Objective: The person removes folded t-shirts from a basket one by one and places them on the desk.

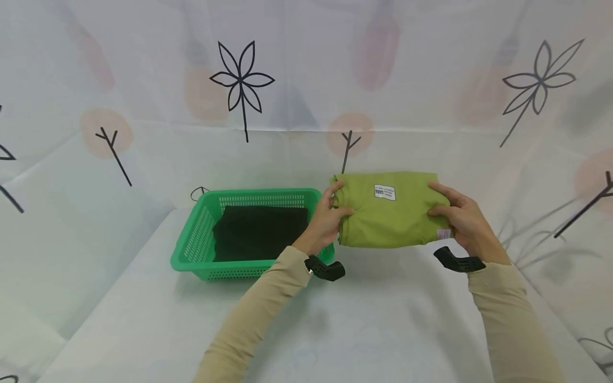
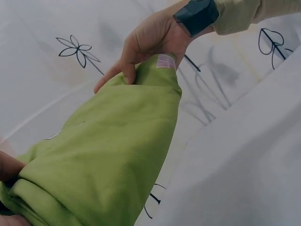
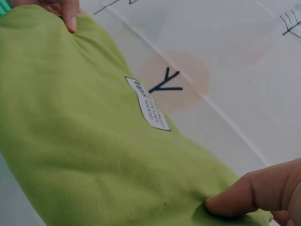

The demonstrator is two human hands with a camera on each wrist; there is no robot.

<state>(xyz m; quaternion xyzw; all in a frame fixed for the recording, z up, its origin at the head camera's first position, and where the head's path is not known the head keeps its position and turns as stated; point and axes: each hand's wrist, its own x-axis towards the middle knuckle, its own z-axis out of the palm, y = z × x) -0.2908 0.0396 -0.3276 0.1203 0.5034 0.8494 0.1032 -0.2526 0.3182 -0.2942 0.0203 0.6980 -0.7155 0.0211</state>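
Note:
A folded lime-green garment (image 1: pixel 388 213) with a white printed label is held up in the air between both hands. My left hand (image 1: pixel 325 221) pinches its left edge, thumb on the front face. At the opposite edge, my right hand (image 1: pixel 462 218) grips the cloth near a small pinkish tag (image 2: pixel 165 61). The right wrist view shows the right thumb (image 3: pixel 235 195) pressing into the fabric beside the printed label (image 3: pixel 148 104). Fingers behind the cloth are partly hidden. To the left stands a green plastic basket (image 1: pixel 191 250) with folded black cloth (image 1: pixel 261 234) inside.
The basket sits on a white-covered table (image 1: pixel 373 324), close to my left forearm. Behind the table hangs a pale curtain (image 1: pixel 306 69) printed with flowers and twigs. Black bands (image 1: pixel 325 268) are on both wrists.

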